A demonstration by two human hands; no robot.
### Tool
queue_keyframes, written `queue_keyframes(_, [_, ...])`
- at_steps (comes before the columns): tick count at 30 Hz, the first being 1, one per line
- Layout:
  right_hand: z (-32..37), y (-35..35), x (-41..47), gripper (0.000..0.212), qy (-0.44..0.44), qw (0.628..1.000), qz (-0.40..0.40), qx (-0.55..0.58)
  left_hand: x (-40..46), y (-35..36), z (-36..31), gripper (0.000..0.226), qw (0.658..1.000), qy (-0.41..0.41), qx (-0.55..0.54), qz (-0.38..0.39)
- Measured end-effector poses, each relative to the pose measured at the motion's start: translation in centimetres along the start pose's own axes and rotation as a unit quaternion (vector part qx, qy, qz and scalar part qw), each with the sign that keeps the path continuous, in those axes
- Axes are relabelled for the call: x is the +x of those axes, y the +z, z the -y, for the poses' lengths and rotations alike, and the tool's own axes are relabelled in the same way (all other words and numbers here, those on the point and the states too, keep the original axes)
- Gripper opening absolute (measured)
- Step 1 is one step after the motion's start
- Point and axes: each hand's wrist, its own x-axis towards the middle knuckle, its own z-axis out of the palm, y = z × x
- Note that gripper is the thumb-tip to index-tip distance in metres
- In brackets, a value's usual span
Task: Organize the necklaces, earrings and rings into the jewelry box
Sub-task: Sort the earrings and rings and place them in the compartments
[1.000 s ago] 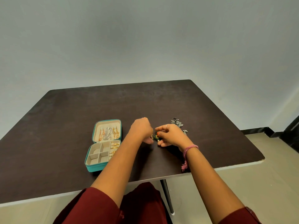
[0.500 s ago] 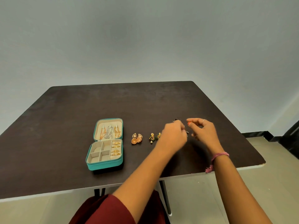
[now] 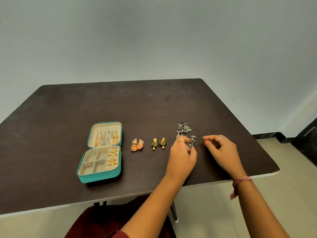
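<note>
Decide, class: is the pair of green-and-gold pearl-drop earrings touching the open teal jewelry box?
Apart. The head view shows the green-and-gold earrings right of the teal jewelry box, with orange-gold earrings and bare dark table between them.
</note>
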Motion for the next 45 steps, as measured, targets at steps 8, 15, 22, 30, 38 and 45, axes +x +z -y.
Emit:
queue_keyframes(8, [0.0, 0.3, 0.3, 0.013, 0.017, 0.999, 0.008, -0.028, -0.1, -0.2, 0.4, 0.031, 0.995, -0.035, -0.081, -0.049])
queue_keyframes(15, [1.6, 0.9, 1.0, 0.014, 0.004, 0.998, 0.059, -0.015, 0.1, 0.0, 0.7, 0.026, 0.992, -0.032, -0.093, -0.075])
queue_keyframes(22, [3.4, 2.1, 3.0, 0.020, -0.023, 0.980, 0.147, -0.130, 0.2, 0.0, 0.9, 0.021, 0.991, -0.046, -0.112, -0.053])
queue_keyframes(30, [5.1, 0.3, 4.0, 0.001, -0.065, 0.975, 0.185, -0.101, 0.1, -0.2, 0.9, 0.031, 0.987, -0.015, -0.150, -0.053])
queue_keyframes(38, [6.2, -2.6, 4.2, 0.004, -0.083, 0.957, 0.276, -0.027, 0.0, -0.9, 0.5, 0.030, 0.976, 0.004, -0.213, -0.031])
queue_keyframes(45, [5.8, -2.1, 3.0, 0.008, -0.008, 0.965, 0.228, 0.134, -0.2, -1.1, 0.3, 0.030, 0.967, -0.013, -0.254, -0.012])
